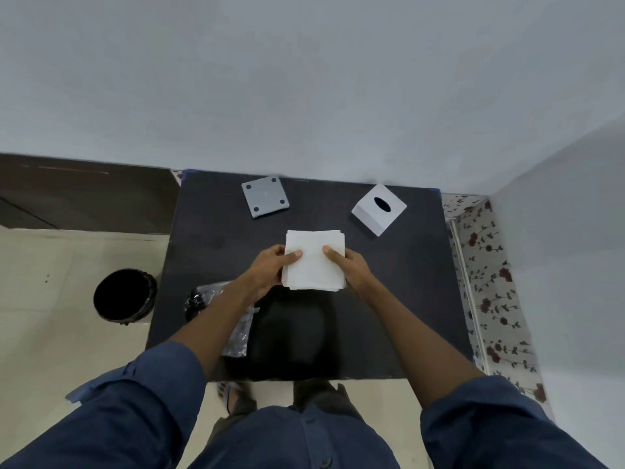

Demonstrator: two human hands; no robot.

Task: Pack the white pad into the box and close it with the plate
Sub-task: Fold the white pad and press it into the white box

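A white pad (313,265), a square stack of tissue sheets, is held over the middle of the dark table (209,238). My left hand (270,270) grips its left edge, thumb on top. My right hand (348,267) grips its right edge the same way. The white box (378,209) stands at the back right with an oval black slot facing up. A grey square plate (265,197) with round dark feet at its corners lies flat at the back, left of the box.
Crumpled clear plastic wrap (236,333) lies at the table's front left, beside a black bundle (194,302). A black bin (125,296) stands on the floor to the left. Walls close in behind and on the right.
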